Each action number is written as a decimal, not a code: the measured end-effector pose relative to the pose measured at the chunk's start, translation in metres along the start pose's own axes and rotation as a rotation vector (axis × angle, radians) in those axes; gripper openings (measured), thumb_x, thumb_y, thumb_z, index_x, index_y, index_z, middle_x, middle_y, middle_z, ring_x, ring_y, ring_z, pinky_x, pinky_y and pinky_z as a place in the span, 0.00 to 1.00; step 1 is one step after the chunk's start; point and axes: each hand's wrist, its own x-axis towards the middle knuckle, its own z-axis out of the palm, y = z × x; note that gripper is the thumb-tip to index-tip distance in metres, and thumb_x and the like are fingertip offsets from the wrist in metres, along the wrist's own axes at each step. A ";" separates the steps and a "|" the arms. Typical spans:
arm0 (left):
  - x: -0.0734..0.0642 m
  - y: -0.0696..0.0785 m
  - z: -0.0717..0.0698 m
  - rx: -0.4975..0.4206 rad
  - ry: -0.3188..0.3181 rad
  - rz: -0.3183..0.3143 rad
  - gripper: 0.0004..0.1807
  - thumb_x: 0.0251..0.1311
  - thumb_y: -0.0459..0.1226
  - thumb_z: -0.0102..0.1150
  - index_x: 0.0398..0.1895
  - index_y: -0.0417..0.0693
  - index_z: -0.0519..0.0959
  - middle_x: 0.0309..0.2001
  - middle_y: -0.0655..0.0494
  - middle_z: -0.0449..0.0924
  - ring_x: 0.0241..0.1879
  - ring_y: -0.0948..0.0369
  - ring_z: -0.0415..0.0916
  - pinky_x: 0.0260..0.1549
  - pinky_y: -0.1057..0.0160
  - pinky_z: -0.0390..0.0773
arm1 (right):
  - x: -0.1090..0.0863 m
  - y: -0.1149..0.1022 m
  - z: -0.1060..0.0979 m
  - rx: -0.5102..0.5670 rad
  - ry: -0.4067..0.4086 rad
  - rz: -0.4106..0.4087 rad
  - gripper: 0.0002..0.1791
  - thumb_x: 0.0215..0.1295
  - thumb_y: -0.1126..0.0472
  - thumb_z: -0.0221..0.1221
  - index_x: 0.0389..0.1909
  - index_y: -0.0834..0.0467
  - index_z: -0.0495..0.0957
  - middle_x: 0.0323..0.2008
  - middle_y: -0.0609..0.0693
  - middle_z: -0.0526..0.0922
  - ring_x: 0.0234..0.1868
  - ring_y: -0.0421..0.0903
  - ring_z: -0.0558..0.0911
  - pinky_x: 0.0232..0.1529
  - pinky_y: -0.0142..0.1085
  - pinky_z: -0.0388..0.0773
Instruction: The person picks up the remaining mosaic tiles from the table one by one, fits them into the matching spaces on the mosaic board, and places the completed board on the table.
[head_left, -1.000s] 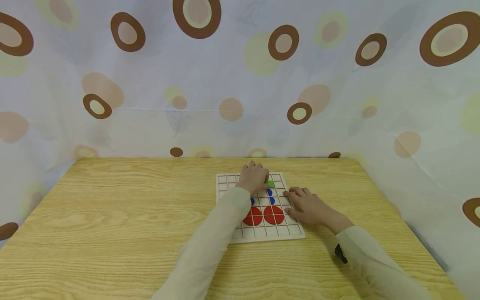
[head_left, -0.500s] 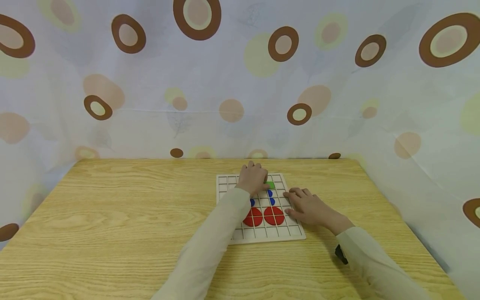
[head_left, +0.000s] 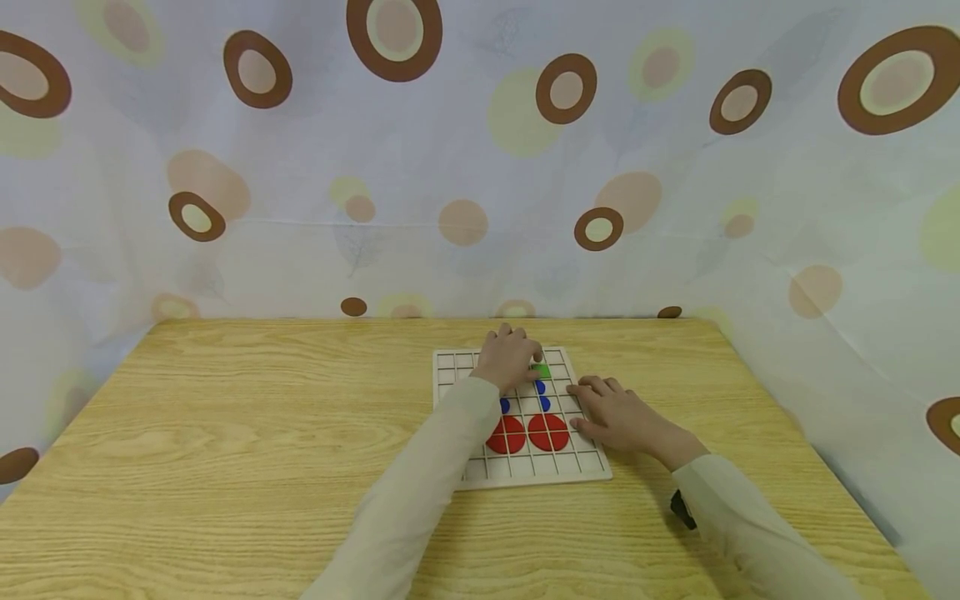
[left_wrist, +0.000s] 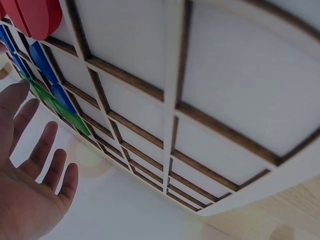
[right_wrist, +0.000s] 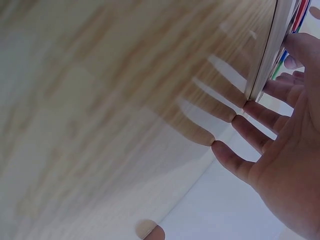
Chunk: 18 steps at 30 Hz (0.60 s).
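Note:
A white gridded board (head_left: pixel 585 462) lies on the table with flat coloured pieces set in its squares. Two red round shapes (head_left: pixel 548 432) show near its front, small blue rounded pieces (head_left: pixel 544 403) behind them, and a green piece (head_left: pixel 543 371) farther back. My left hand (head_left: pixel 507 360) is over the board's far part, thumb and index finger apart beside the green piece. In the left wrist view its fingers are spread near a row of green pieces (left_wrist: pixel 62 110). My right hand (head_left: pixel 618 414) rests at the board's right edge, its fingertips (right_wrist: pixel 220 146) touching the tabletop.
The wooden table (head_left: pixel 225 450) stretches out on both sides of the board. A patterned curtain (head_left: pixel 405 267) hangs behind and to the sides. A small black item (head_left: pixel 682 510) shows at the right sleeve.
The left index finger has lifted away from the thumb, and more of the green piece shows. The right hand and the board have stayed in place.

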 end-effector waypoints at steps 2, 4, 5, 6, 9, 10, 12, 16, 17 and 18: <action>0.000 0.000 -0.001 0.003 -0.004 0.003 0.15 0.58 0.53 0.54 0.48 0.66 0.78 0.50 0.59 0.74 0.55 0.55 0.65 0.56 0.52 0.65 | 0.000 0.000 0.000 0.001 0.004 -0.003 0.27 0.65 0.51 0.51 0.62 0.60 0.64 0.58 0.61 0.67 0.56 0.62 0.68 0.47 0.60 0.68; 0.000 0.000 -0.001 0.009 -0.007 0.003 0.14 0.58 0.53 0.53 0.46 0.67 0.79 0.50 0.59 0.73 0.55 0.55 0.65 0.56 0.52 0.65 | 0.000 -0.001 -0.001 0.004 0.006 -0.006 0.27 0.65 0.51 0.51 0.62 0.60 0.64 0.58 0.61 0.67 0.56 0.62 0.68 0.47 0.60 0.68; 0.000 0.000 -0.001 0.011 -0.007 0.002 0.14 0.58 0.53 0.54 0.46 0.67 0.79 0.50 0.59 0.73 0.55 0.55 0.65 0.56 0.52 0.65 | 0.000 -0.001 -0.001 0.006 0.006 -0.005 0.27 0.65 0.51 0.51 0.62 0.60 0.64 0.58 0.62 0.67 0.57 0.62 0.68 0.48 0.61 0.68; 0.000 0.000 -0.001 0.014 -0.009 0.001 0.14 0.58 0.53 0.53 0.46 0.68 0.79 0.50 0.60 0.73 0.55 0.55 0.64 0.56 0.52 0.65 | -0.001 -0.001 -0.001 0.008 0.006 -0.005 0.27 0.65 0.51 0.51 0.62 0.60 0.64 0.59 0.62 0.67 0.57 0.62 0.68 0.48 0.61 0.68; 0.000 -0.001 0.000 0.018 -0.006 0.003 0.14 0.58 0.53 0.54 0.46 0.69 0.79 0.50 0.60 0.74 0.55 0.55 0.65 0.56 0.53 0.66 | -0.001 -0.001 -0.001 0.011 0.005 -0.004 0.27 0.65 0.51 0.51 0.62 0.60 0.64 0.59 0.62 0.67 0.57 0.62 0.68 0.48 0.61 0.67; 0.000 -0.002 0.000 0.017 -0.005 0.004 0.14 0.58 0.53 0.54 0.46 0.69 0.79 0.50 0.60 0.74 0.55 0.55 0.65 0.56 0.53 0.66 | -0.001 -0.001 0.000 0.012 0.005 -0.004 0.27 0.65 0.51 0.51 0.62 0.60 0.64 0.59 0.62 0.67 0.57 0.62 0.67 0.48 0.61 0.67; -0.001 -0.003 0.001 0.017 -0.004 0.010 0.14 0.58 0.53 0.54 0.46 0.68 0.79 0.49 0.60 0.74 0.54 0.55 0.65 0.55 0.53 0.66 | 0.000 -0.001 0.000 0.013 0.004 -0.005 0.28 0.65 0.50 0.51 0.62 0.60 0.64 0.59 0.61 0.67 0.57 0.62 0.68 0.48 0.61 0.67; -0.002 -0.006 0.001 0.006 0.001 0.028 0.15 0.57 0.53 0.55 0.47 0.67 0.79 0.49 0.60 0.75 0.53 0.55 0.66 0.55 0.53 0.66 | 0.000 -0.001 0.000 0.017 -0.003 0.000 0.28 0.65 0.50 0.51 0.62 0.60 0.64 0.59 0.61 0.66 0.57 0.62 0.67 0.49 0.62 0.66; -0.002 -0.007 0.001 0.001 0.003 0.034 0.16 0.57 0.53 0.55 0.48 0.66 0.78 0.49 0.60 0.75 0.54 0.55 0.66 0.55 0.52 0.66 | 0.000 -0.001 -0.001 0.017 -0.003 -0.001 0.28 0.65 0.50 0.51 0.62 0.60 0.64 0.59 0.61 0.66 0.57 0.62 0.67 0.49 0.62 0.66; -0.003 -0.008 0.000 -0.002 0.005 0.039 0.16 0.57 0.53 0.55 0.48 0.66 0.78 0.49 0.59 0.75 0.54 0.55 0.66 0.56 0.52 0.66 | 0.000 -0.001 -0.001 0.018 -0.005 0.002 0.28 0.65 0.50 0.51 0.62 0.60 0.64 0.59 0.61 0.66 0.57 0.62 0.67 0.49 0.62 0.66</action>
